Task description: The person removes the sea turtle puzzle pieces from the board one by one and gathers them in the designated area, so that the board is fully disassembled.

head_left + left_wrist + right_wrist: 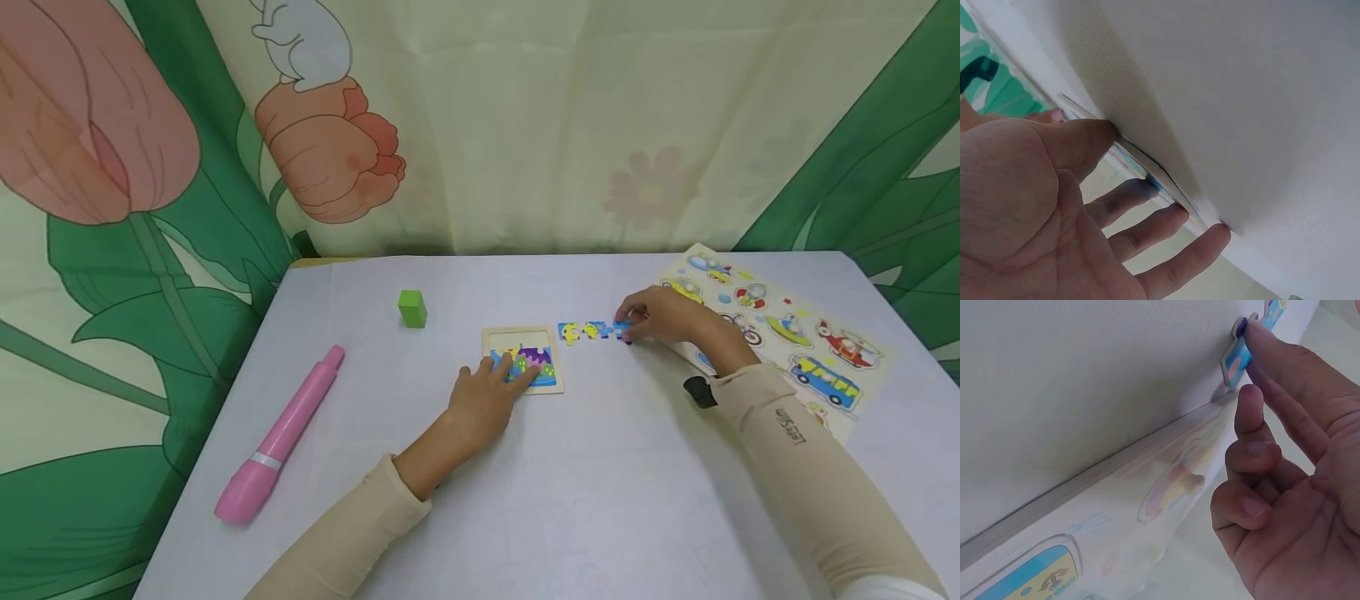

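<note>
A small wooden puzzle tray (523, 393) lies mid-table, its lower part filled with colourful jigsaw pieces and its upper part bare. My left hand (482, 400) rests on the tray with fingers spread; the left wrist view shows the thumb and fingertips along the edge of the thin tray (1161, 175). Right of the tray, a yellow and blue puzzle piece (570, 333) and others form a row. At the row's right end my right hand (663, 315) pinches a blue puzzle piece (1235, 362) between thumb and index finger, its other fingers curled in.
Behind the right hand lies a board of vehicle pictures (795, 333), partly under the right forearm. A green block (412, 308) stands at the back left. A pink stick-shaped object (288, 425) with a wide end lies along the left. A printed curtain (510, 125) hangs behind the table.
</note>
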Motion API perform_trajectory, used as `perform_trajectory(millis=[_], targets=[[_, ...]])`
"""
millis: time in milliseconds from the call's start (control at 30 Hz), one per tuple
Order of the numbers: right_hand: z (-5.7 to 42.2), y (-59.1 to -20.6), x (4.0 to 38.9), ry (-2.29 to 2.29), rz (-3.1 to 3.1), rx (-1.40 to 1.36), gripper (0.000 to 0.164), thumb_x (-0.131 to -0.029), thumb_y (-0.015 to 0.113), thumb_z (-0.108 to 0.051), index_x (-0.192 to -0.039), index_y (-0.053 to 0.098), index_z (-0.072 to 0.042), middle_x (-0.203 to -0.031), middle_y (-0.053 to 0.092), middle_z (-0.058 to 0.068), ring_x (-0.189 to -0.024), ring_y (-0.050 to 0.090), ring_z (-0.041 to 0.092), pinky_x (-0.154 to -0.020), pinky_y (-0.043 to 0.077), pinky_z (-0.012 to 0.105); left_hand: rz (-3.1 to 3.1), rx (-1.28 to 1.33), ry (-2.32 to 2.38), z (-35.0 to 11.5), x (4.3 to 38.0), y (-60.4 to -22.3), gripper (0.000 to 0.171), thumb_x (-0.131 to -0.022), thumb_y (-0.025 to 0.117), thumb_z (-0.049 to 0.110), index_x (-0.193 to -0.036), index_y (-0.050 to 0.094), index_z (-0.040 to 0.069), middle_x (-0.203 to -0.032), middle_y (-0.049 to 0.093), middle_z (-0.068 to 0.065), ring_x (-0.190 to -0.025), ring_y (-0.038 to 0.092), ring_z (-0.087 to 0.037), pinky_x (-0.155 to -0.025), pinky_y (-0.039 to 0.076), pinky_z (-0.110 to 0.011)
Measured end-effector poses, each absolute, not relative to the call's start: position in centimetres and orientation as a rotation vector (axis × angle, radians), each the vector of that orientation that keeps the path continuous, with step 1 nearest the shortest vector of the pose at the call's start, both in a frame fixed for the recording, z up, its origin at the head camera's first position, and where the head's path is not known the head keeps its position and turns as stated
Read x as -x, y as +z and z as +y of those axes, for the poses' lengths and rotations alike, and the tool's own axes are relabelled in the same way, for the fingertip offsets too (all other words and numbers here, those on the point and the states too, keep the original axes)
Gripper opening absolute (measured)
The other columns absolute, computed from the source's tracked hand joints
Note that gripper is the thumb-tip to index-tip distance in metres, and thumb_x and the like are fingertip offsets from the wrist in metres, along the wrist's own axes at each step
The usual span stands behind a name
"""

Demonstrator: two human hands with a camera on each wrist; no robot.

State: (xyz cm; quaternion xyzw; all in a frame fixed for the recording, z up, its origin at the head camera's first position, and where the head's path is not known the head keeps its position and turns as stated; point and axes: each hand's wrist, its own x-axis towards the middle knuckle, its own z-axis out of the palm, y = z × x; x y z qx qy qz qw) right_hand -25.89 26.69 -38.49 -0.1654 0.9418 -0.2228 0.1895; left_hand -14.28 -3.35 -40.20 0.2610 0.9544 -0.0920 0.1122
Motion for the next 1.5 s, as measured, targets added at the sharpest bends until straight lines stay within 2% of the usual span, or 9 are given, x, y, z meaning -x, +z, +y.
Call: perform_trajectory(millis=[300,733,867,1133,1300,1500], targets=[[26.6,-38.3,25.9,-0.626,2.638,0.452,0.022,-0.091,0.078,-0.008,-0.112,0.072,-0.003,-0.086,0.055,0.006,-0.081,0.049,0.023,-0.071,0.039,0.037,2.798,-0.762,-0.267,-3.4,14.3,-40.4,0.064,-0.106,0.054,0.013,-0.162,0.031,0.036,-0.162,0.037,-0.008,-0.137,0.044,-0.029,-0.102,0.048,-0.049],[26.0,-38.4,25.5,-0.606,2.659,0.452,0.022,-0.095,0.072,-0.006,-0.117,0.071,-0.003,-0.090,0.059,0.008,-0.083,0.052,0.024,-0.071,0.042,0.036,2.821,-0.803,-0.237,-4.1,14.3,-40.8,0.060,-0.108,0.051,0.019,-0.162,0.032,0.036,-0.163,0.036,-0.007,-0.141,0.043,-0.029,-0.101,0.047,-0.048],[24.1,-38.3,25.2,-0.641,2.675,0.524,0.021,-0.096,0.071,-0.005,-0.116,0.072,-0.003,-0.090,0.061,0.007,-0.083,0.054,0.023,-0.071,0.044,0.036,2.835,-0.823,-0.199,-4.4,14.3,-41.0,0.056,-0.109,0.050,0.023,-0.161,0.035,0.036,-0.162,0.037,-0.007,-0.141,0.043,-0.030,-0.101,0.046,-0.049],[16.7,-38.8,24.8,-0.711,2.606,0.885,0.013,-0.095,0.070,0.000,-0.108,0.073,-0.003,-0.088,0.067,0.005,-0.082,0.059,0.022,-0.078,0.049,0.038,2.853,-0.843,-0.152,-5.0,14.2,-41.2,0.052,-0.109,0.050,0.030,-0.160,0.038,0.036,-0.163,0.037,-0.008,-0.142,0.043,-0.032,-0.099,0.048,-0.048],[13.4,-39.1,24.8,-0.711,2.539,0.869,0.013,-0.098,0.067,-0.003,-0.110,0.072,-0.004,-0.091,0.070,0.005,-0.082,0.061,0.019,-0.080,0.051,0.037,2.853,-0.874,-0.124,-5.5,13.9,-41.2,0.051,-0.110,0.050,0.032,-0.159,0.040,0.033,-0.163,0.036,-0.009,-0.144,0.042,-0.034,-0.101,0.048,-0.049],[12.4,-39.5,24.6,-0.730,2.520,0.841,0.013,-0.097,0.071,-0.007,-0.110,0.072,-0.006,-0.091,0.068,0.004,-0.079,0.060,0.016,-0.076,0.050,0.034,2.845,-0.894,-0.159,-5.9,13.3,-41.1,0.050,-0.109,0.051,0.032,-0.158,0.041,0.031,-0.162,0.036,-0.009,-0.146,0.038,-0.032,-0.103,0.047,-0.047]])
